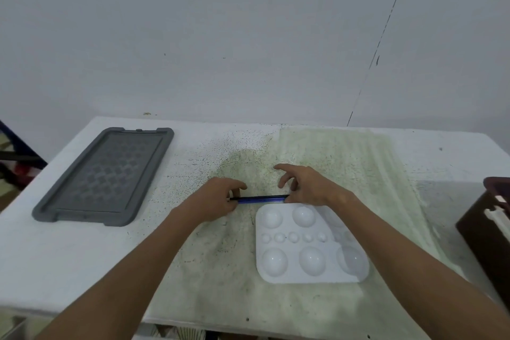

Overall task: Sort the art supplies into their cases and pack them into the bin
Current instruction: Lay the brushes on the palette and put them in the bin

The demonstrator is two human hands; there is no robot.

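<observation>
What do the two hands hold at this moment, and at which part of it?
Both hold one thin dark blue pen or pencil: the left hand grips its left end, the right hand its right end, just behind the white plastic paint palette.

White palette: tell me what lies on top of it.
The white palette has empty wells; only the right forearm crosses above its right side, hiding that part.

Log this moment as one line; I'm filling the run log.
both hands hold thin dark blue-black pen | beside white plastic paint palette | grey plastic lid left

No readable text, label, brand, number or sign shows on anything here.
</observation>
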